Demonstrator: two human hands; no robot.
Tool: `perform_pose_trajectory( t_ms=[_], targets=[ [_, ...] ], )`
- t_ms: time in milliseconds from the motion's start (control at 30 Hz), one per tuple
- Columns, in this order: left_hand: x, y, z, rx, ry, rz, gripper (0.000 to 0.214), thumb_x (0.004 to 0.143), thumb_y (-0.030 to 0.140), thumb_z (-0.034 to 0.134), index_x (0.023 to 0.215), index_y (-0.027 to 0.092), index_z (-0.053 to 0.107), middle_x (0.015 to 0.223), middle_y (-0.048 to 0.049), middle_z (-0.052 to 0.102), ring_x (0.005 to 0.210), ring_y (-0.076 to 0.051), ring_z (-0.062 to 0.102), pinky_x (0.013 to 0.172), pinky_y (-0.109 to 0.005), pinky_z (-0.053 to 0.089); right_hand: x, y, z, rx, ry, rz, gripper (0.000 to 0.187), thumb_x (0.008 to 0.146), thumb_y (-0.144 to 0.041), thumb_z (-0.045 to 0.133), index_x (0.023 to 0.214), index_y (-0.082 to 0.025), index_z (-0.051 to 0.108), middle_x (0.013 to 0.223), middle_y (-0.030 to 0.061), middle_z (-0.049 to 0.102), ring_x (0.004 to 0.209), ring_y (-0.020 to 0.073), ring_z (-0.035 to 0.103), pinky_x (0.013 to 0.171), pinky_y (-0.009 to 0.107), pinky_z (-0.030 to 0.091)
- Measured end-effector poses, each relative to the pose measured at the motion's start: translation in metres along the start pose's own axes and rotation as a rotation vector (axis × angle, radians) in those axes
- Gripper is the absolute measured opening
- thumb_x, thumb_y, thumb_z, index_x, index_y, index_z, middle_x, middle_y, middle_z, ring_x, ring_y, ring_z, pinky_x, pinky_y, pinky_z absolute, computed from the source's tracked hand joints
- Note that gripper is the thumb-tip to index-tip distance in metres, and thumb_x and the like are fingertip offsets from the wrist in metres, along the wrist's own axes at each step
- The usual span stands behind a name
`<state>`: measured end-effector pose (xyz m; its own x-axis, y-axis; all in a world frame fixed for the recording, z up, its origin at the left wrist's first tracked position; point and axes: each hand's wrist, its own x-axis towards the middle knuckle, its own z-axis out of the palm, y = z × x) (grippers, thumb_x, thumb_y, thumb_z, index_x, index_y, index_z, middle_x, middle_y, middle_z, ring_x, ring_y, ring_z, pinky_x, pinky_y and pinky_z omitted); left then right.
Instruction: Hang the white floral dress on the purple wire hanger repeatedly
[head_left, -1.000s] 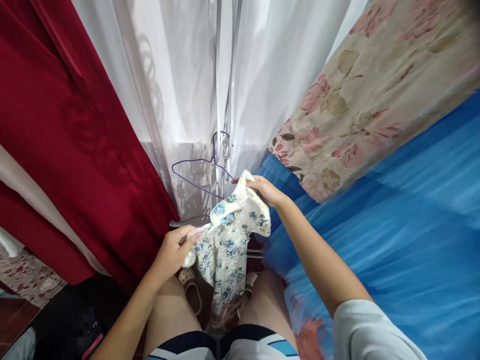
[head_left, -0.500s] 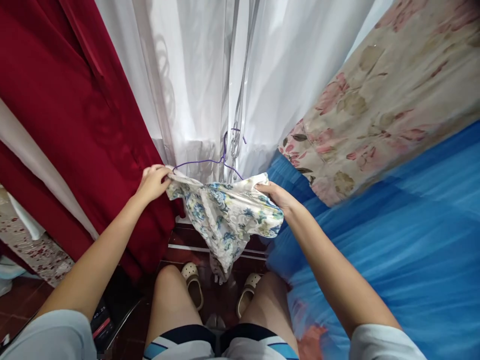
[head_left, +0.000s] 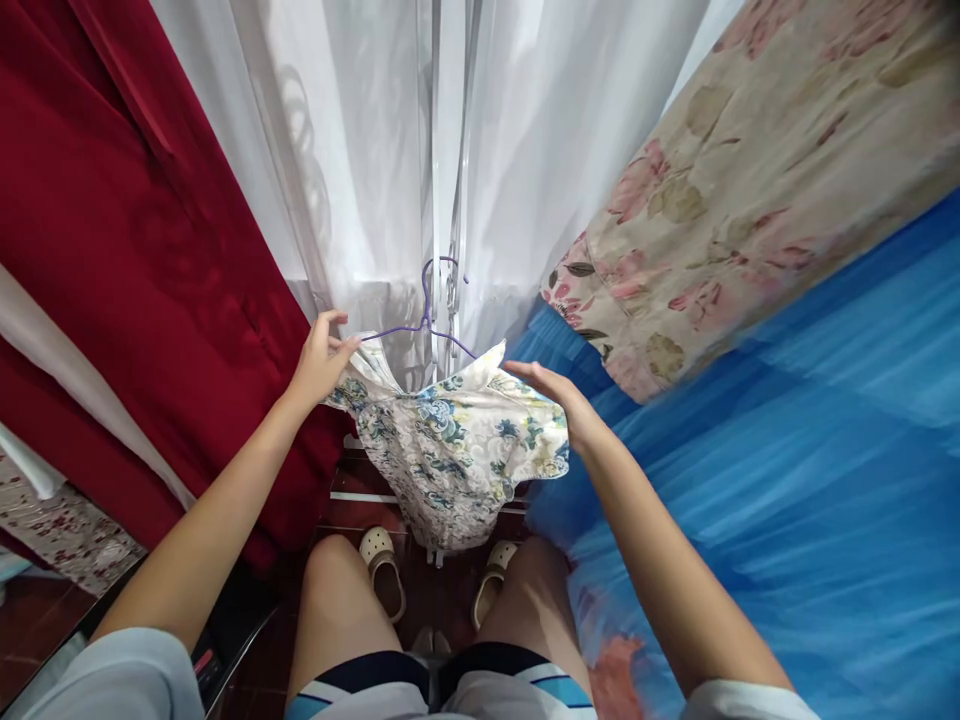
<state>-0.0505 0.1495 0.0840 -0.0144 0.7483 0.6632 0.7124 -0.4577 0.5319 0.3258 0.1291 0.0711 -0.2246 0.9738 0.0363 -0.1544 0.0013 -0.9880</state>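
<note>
A white floral blouse (head_left: 450,440) with blue and yellow flowers hangs spread on a thin purple clothes hanger (head_left: 426,325), in front of my knees. At the blouse's left shoulder, my left hand (head_left: 319,360) is closed, pinching the fabric by the hanger's end. My right hand (head_left: 551,390) lies along the other shoulder with its fingers stretched out, beside the sleeve. Whether those fingers touch the cloth is hard to tell. The hanger's hook points up before the white curtain.
White curtains (head_left: 360,150) hang straight ahead, with a dark red curtain (head_left: 180,250) on the left. To the right are a beige flowered cloth (head_left: 697,220) and blue tulle (head_left: 750,480). Cream clogs (head_left: 386,575) stand on the dark red tiled floor below.
My right hand has loosened from the blouse's shoulder, its fingers now straight. The blouse hangs wider and flatter, and my left hand has shifted inward along the shoulder.
</note>
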Motion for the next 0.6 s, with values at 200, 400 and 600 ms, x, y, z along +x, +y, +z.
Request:
perform_pose_trajectory(
  t_ms=[200,400,600],
  targets=[
    [-0.003,0.015,-0.005,0.052,0.018,0.041,0.031,0.092,0.043,0.053,0.094,0.016,0.068,0.08,-0.002,0.065,0.071,-0.015,0.055,0.067,-0.025,0.041,-0.036,-0.005,-0.001,-0.131,0.146,-0.212,0.032,0.077,-0.05,0.074,0.075,-0.019,0.067,0.061,-0.0015,0.063,0.054,0.0152,0.057,0.049,0.025,0.042],
    [0.027,0.025,-0.01,0.234,0.126,0.146,0.028,0.094,0.043,0.053,0.092,0.018,0.065,0.087,-0.0045,0.066,0.078,-0.018,0.058,0.073,-0.027,0.039,-0.034,-0.064,0.045,-0.194,0.185,-0.314,0.028,0.083,-0.046,0.068,0.086,-0.018,0.071,0.072,0.004,0.067,0.068,0.0215,0.064,0.06,0.029,0.049],
    [0.01,0.001,0.011,0.081,0.144,-0.109,0.03,0.1,0.038,0.039,0.086,0.017,0.057,0.079,-0.0037,0.059,0.076,-0.017,0.053,0.071,-0.027,0.039,-0.065,-0.068,0.125,-0.375,-0.443,-0.498,0.042,0.094,-0.045,0.058,0.128,-0.021,0.06,0.112,0.0039,0.069,0.105,0.0231,0.063,0.095,0.037,0.049]
  ],
)
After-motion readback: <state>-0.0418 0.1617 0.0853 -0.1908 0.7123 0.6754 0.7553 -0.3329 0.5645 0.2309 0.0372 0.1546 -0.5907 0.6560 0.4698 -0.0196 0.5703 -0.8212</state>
